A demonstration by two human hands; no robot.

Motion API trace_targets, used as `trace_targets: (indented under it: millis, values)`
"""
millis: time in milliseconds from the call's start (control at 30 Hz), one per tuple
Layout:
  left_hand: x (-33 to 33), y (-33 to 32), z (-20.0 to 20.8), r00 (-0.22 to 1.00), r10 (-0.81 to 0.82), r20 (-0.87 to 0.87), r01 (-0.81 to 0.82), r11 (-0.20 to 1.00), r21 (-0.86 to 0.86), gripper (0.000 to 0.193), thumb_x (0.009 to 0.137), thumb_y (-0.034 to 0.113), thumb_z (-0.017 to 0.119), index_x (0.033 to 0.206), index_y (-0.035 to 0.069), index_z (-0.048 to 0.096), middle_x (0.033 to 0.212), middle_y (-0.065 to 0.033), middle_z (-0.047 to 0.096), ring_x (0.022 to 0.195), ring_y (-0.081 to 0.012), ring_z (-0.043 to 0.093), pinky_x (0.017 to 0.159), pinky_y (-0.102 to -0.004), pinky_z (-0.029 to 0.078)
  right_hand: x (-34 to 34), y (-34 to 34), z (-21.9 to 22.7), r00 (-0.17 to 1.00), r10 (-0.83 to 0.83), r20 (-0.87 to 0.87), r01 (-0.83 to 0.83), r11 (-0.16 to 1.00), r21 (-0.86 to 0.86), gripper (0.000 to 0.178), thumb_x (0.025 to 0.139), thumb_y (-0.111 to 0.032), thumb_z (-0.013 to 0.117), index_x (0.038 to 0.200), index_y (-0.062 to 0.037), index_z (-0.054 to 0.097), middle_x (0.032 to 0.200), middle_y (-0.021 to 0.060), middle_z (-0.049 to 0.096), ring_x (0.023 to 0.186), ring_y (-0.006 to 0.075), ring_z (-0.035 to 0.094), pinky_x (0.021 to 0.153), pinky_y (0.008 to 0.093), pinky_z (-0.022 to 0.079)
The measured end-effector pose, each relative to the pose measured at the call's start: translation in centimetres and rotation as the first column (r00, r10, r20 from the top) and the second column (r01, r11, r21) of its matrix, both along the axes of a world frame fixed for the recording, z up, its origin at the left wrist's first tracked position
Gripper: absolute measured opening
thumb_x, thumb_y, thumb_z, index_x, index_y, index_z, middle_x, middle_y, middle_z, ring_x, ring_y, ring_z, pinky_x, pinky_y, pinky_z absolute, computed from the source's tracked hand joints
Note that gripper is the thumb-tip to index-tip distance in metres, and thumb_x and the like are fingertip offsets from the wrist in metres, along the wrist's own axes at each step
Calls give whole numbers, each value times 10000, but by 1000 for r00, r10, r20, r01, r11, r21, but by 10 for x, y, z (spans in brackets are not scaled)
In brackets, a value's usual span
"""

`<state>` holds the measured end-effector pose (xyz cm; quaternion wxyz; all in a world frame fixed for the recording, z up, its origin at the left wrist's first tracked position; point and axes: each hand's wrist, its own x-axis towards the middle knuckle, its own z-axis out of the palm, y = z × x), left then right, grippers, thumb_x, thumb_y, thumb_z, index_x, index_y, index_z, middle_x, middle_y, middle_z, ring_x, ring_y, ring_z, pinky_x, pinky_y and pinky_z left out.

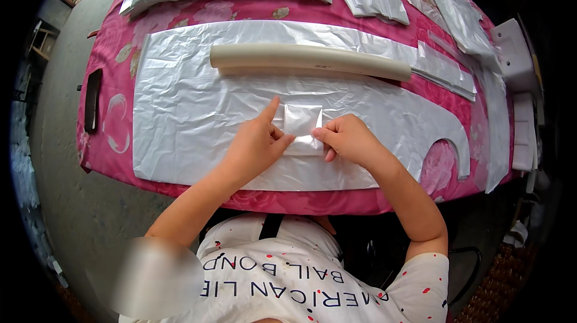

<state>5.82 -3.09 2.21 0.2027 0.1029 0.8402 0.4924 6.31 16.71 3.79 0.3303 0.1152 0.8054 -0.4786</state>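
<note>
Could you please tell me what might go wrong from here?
The long beige tube lies on the sheet with no visible stop, so a knock could roll it toward the hands.

The wrinkled silvery sheet might shift or bunch under the small shiny packet.

The packet looks thin, and the right hand grips its edge between thumb and finger, so a hard pull might crease or tear it.

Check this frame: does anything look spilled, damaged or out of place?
Nothing looks spilled or broken. Slightly untidy: the silvery plastic sheet is creased, and the small pile of packets beyond the tube is fanned, not squared. The sheet, notched at right, seems shaped that way, not torn.
</note>
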Motion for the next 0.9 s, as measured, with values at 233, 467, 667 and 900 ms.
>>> trace_targets:
  millis: [233, 467, 667, 900]
  values:
    - [9, 0, 6, 849, -189, -494, 38, 953, -300, 640, 772, 108, 662, 1323, -34, 369, 946, -156, 608, 778, -214, 615, 644, -299, 491, -6, 1, 1, 996, -18, 83, 18, 1000, -5, 311, 857, -274, 584, 686, -17, 614, 611, 43, 588, 534, 125, 618, 442, 261, 406]
    - [24, 28, -13, 648, -385, -657, 173, 914, -366, 649, 770, 210, 654, 1272, -98, 383, 1278, -227, 444, 1234, -341, 404, 1005, -399, 357, -7, 2, -5, 997, 10, 72, -10, 1000, -1, 329, 861, -270, 569, 654, -17, 606, 600, 49, 585, 547, 136, 626, 428, 266, 400]
    - [24, 33, -29, 741, -393, -544, 129, 879, -459, 964, 759, 534, 585, 1362, -108, 193, 1438, -264, 192, 1366, -364, 151, 1104, -468, 98, -5, 1, -4, 999, -3, 53, 3, 1000, 1, 323, 850, -251, 566, 647, -3, 604, 578, 63, 585, 541, 139, 626, 462, 271, 417]
    - [25, 33, -37, 738, -413, -534, 143, 869, -474, 1090, 717, 626, 568, 1382, -105, 108, 1452, -269, 146, 1374, -378, 104, 1105, -475, 55, 10, -4, -2, 988, -27, -152, 39, 997, 74, 253, 787, -220, 605, 654, -4, 612, 593, 86, 612, 533, 165, 611, 488, 295, 438]
